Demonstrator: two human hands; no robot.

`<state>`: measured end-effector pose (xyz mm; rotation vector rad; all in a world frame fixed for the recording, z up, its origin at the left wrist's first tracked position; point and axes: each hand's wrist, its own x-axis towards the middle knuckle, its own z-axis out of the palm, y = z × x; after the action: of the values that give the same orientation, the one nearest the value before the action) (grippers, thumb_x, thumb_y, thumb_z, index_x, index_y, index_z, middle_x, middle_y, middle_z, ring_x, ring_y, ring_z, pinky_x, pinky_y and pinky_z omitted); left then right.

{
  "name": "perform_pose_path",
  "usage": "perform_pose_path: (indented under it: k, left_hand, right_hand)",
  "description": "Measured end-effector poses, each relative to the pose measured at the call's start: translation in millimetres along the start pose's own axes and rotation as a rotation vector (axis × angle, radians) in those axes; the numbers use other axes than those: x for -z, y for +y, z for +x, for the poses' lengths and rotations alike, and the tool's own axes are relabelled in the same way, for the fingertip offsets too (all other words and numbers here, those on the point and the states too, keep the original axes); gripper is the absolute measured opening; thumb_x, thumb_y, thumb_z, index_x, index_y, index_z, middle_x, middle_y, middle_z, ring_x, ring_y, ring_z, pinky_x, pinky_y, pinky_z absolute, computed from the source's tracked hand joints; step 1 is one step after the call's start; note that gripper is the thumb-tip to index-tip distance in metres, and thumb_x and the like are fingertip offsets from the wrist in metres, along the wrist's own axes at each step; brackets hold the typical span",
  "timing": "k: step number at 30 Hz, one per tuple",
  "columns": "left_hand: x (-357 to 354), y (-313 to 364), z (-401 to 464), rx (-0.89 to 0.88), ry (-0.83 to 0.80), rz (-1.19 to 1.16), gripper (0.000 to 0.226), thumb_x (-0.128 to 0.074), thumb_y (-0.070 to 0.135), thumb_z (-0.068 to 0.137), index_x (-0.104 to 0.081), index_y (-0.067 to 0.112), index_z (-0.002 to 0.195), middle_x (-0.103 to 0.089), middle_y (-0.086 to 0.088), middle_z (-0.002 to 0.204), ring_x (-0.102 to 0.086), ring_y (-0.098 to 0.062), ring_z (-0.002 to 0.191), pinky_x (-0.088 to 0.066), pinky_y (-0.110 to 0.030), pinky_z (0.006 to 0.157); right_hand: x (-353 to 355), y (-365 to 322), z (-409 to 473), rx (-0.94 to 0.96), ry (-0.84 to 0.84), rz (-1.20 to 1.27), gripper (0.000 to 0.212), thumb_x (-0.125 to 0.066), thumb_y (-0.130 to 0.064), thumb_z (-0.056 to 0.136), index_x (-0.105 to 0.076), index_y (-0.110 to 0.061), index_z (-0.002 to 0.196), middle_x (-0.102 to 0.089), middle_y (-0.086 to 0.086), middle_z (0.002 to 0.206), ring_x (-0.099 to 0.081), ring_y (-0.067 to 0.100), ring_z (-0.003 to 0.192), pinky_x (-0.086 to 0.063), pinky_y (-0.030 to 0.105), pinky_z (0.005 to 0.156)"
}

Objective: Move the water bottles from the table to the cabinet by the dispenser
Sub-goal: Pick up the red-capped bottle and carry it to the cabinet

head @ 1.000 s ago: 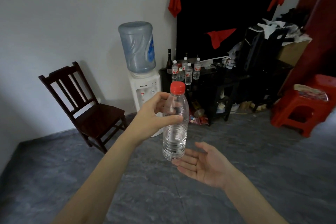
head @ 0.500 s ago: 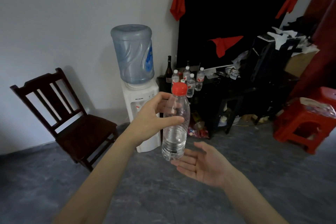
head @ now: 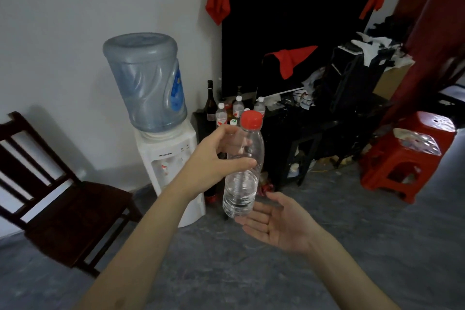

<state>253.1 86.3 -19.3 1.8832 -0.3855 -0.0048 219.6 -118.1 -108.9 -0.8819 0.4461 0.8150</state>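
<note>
My left hand [head: 216, 158] grips a clear water bottle [head: 242, 184] with a red cap around its upper body, holding it upright in front of me. Just under and to the right of the bottle's base, my right hand [head: 279, 224] lies palm up with straight fingers, holding nothing. Beyond the bottle stands the white water dispenser [head: 168, 158] with its blue jug. The dark cabinet [head: 302, 128] is to its right. Several small water bottles [head: 237, 108] stand on the cabinet's left end beside a dark glass bottle [head: 210, 100].
A dark wooden chair [head: 57, 199] stands at the left against the wall. Red plastic stools [head: 407, 158] sit at the right. The cabinet top holds a black screen draped in red cloth [head: 294, 22] and piled clutter. Grey floor stretches between me and the cabinet.
The dispenser and cabinet have grown larger and nearer in view, and the chair has slid toward the left edge. Both hands keep the same hold and pose around the bottle.
</note>
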Motion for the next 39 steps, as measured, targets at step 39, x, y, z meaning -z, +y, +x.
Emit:
perform_pose_path:
  k: [39]
  left_hand:
    - [-107.8, -134.0, 477.6, 0.097, -0.038, 0.012, 0.055, -0.088, 0.031, 0.079, -0.059, 0.030, 0.126, -0.068, 0.012, 0.123, -0.064, -0.008, 0.117, -0.053, -0.047, 0.102]
  right_hand:
    - [175.2, -412.6, 257.0, -0.134, 0.172, -0.018, 0.053, -0.042, -0.035, 0.098, -0.061, 0.008, 0.122, -0.067, 0.029, 0.119, -0.070, 0.040, 0.101, -0.057, 0.043, 0.079]
